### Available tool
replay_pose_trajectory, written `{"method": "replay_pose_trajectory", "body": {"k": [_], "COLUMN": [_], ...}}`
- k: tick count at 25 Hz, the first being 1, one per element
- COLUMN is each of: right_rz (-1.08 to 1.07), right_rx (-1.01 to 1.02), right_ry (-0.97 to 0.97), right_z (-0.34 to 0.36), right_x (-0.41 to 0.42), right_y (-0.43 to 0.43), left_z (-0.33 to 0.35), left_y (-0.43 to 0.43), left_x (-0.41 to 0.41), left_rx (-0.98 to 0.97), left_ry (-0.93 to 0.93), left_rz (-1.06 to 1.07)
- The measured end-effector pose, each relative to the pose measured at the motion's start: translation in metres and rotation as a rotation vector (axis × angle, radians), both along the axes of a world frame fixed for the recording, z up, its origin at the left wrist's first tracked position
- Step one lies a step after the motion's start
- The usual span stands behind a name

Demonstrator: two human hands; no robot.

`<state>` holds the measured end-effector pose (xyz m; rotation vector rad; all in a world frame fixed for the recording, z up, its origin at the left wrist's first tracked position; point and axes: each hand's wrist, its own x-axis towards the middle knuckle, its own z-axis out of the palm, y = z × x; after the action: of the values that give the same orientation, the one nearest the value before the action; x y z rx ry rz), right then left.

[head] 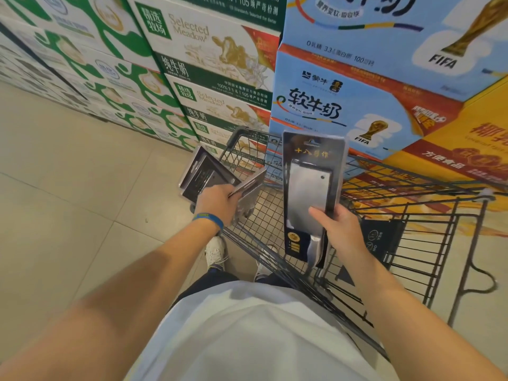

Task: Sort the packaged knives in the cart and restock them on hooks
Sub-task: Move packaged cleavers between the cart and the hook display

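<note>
**Knife packs held over the cart**

In the right hand (pixel 341 229), above the cart (pixel 264 213): one packaged cleaver (pixel 310 193), upright, thumb pressed on its front, fingers hidden behind. In the left hand (pixel 217 200), by the cart's left rim: fanned knife packs (pixel 198 171), fingers curled tight around them. Past the cart, stacked milk boxes (pixel 209 50). Left of the cart, open floor (pixel 68 174).

"Selected Meadow" on green-white milk cartons (pixel 203 45), "FIFA" on blue milk cartons (pixel 357 105), "十八子作" on knife package (pixel 312 171)

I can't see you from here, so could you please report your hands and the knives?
Left hand grips several packaged knives. Right hand holds packaged cleaver upright over shopping cart. Milk cases ahead, no hooks in view.
</note>
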<state>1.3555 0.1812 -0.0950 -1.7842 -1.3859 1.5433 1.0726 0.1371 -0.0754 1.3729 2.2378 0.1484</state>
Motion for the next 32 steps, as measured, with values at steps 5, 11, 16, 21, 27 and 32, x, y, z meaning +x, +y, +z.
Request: {"method": "replay_pose_trajectory", "body": {"k": [5,11,16,21,27,32], "right_rz": [-0.006,0.2,-0.127,-0.331,-0.787,-1.501], "right_rx": [-0.059,0.036,0.127,0.267,0.361,0.467], "right_ry": [0.272,0.542,0.622,0.525,0.389,0.081], "right_z": [0.045,0.124,0.165,0.185,0.218,0.25], "right_x": [-0.005,-0.038,-0.024,0.023,0.09,0.156], "right_y": [0.045,0.073,0.061,0.034,-0.052,-0.169], "left_z": [0.079,0.167,0.169,0.159,0.189,0.201], "left_y": [0.035,0.116,0.098,0.08,0.081,0.071], "left_x": [-0.004,0.011,0.066,0.131,0.195,0.266], "left_rx": [0.523,0.769,0.404,0.423,0.461,0.444], "left_ry": [-0.692,-1.139,-1.284,-1.068,-0.964,-0.96], "left_rz": [0.436,0.562,0.298,0.129,-0.489,-0.681]}}
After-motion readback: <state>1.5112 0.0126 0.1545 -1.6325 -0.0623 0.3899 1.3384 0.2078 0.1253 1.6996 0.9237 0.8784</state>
